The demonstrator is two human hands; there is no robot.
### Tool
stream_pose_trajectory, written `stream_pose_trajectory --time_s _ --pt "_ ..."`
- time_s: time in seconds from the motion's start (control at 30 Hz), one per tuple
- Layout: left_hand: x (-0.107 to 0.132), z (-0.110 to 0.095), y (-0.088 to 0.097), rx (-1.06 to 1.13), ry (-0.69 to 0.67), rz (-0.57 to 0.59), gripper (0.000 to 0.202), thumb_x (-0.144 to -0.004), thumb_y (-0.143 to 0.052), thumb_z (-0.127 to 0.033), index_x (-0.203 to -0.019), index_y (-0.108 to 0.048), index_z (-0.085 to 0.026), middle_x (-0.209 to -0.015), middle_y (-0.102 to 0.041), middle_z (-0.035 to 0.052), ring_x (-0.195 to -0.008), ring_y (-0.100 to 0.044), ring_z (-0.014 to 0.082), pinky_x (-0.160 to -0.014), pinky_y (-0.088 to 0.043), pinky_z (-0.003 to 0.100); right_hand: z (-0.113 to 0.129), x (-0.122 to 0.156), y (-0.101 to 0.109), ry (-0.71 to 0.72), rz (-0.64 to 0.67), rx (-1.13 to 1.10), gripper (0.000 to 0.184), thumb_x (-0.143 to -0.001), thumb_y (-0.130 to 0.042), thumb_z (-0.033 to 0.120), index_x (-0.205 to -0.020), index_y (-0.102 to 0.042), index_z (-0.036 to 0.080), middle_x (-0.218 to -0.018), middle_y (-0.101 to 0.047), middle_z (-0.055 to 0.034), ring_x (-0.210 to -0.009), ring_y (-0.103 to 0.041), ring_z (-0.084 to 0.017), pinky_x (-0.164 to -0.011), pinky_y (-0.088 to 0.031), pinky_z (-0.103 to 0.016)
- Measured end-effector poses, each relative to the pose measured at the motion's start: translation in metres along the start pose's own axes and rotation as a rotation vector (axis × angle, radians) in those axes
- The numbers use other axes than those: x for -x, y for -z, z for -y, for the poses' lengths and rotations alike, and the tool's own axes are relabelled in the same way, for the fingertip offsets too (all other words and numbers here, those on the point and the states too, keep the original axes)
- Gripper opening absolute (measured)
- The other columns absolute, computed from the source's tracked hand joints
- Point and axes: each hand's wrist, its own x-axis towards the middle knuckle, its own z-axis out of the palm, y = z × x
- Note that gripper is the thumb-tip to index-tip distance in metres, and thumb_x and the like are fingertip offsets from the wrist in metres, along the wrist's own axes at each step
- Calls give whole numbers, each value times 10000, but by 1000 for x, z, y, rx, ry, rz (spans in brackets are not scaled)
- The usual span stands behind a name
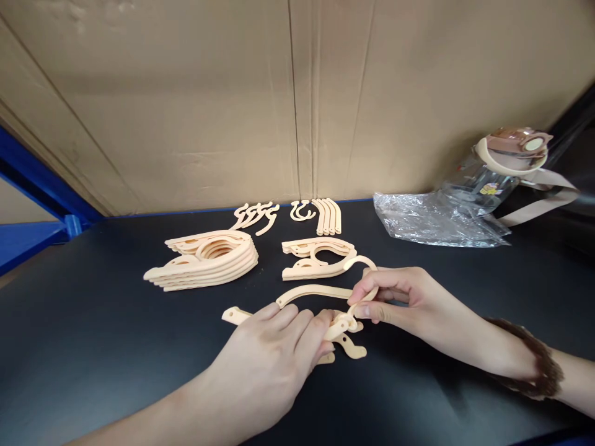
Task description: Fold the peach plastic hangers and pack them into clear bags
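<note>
Left hand: The left hand [279,347] was curled tight over some cream pieces [341,326], with ends poking out on both sides of it.
Right hand: The right hand [404,300] pinched a cream hook [365,259] between thumb and fingers. The hook's low end met the cream pieces, but I could not tell if it was joined on.
Wrist: A fuzzy brown band [534,359] went around the right wrist.
Long piece: A bendy-shaped long piece [316,291] lay just past the left hand.
Piles: A big pile [171,272] of folded cream shapes sat on the left, and a smaller pile [316,271] sat in the middle.
Back row: Little hooks [251,215] and a row of curved strips [329,217] lay near the cardboard wall [209,111].
Right side: A shiny clear bag [437,223] lay by a bottle [493,179] with a brown lid.
Table: The table [116,322] was black.
</note>
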Motion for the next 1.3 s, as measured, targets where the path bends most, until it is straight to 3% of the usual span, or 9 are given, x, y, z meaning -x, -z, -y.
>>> stream_pose_trajectory --time_s 0.17,0.67,0.77,0.83,0.9,0.97,1.03,1.13,1.3 --pt "-1 1 3 -1 5 40 275 -1085 -280 -192 -1132 -532 -93 -752 -665 15 -576 -595 165 -507 -375 312 -5 2 -2 32 -19 65 166 -890 -695 380 -843 -717 222 -779 -687 20 -727 -635 -131 -682 -485 -255" --pt "-4 1 4 43 16 12 297 -1081 -253 -184 -1082 -542 -118 -709 -666 10 -541 -612 157 -470 -410 280 -5 1 -6 52 -1 74 128 -900 -684 338 -850 -698 221 -793 -705 14 -756 -660 -147 -714 -513 -259" --pt "-4 3 8 47 65 7 260 -1060 -275 -151 -1064 -534 -137 -751 -686 21 -583 -650 157 -496 -458 263 -2 4 -4 173 -6 153 128 -932 -648 349 -1012 -672 252 -825 -701 13 -752 -653 -146 -697 -523 -259" --pt "-3 6 12 108 156 -20 208 -1039 -331 -153 -1116 -524 -147 -840 -704 28 -671 -691 154 -527 -486 239 -1 7 0 285 -91 231 237 -960 -610 332 -1191 -588 286 -837 -692 13 -748 -653 -151 -703 -529 -270" --pt "-1 9 18 241 287 -33 239 -1017 -377 -167 -1228 -490 -170 -849 -691 2 -659 -680 134 -516 -479 209 -3 7 4 371 -212 325 265 -974 -585 295 -1232 -526 297 -826 -677 19 -723 -648 -145 -701 -528 -268" --pt "1 13 23 466 439 6 291 -1014 -392 -199 -1299 -449 -212 -758 -636 -44 -540 -599 101 -478 -457 186 -7 4 9 404 -239 457 158 -970 -589 277 -1126 -569 278 -860 -682 11 -735 -646 -140 -705 -525 -260" --pt "0 16 25 768 572 50 277 -1018 -387 -236 -1290 -441 -243 -749 -593 -53 -468 -511 78 -426 -442 171 -12 -1 12 408 -151 599 119 -960 -606 282 -1074 -622 252 -974 -704 -17 -843 -661 -157 -763 -530 -271" --pt "-1 21 24 1189 756 36 224 -999 -427 -265 -1220 -459 -258 -893 -572 -11 -521 -510 77 -339 -416 135 -17 -7 15 428 -50 731 188 -979 -558 243 -1142 -652 223 -1087 -712 -51 -1000 -654 -192 -852 -523 -302" --pt "-4 29 17 1512 827 -29 150 -978 -531 -363 -1055 -502 -238 -831 -514 -28 -514 -448 70 -310 -406 111 -16 -6 22 430 -39 898 275 -937 -486 119 -1115 -675 210 -948 -701 -51 -851 -646 -188 -770 -509 -326"
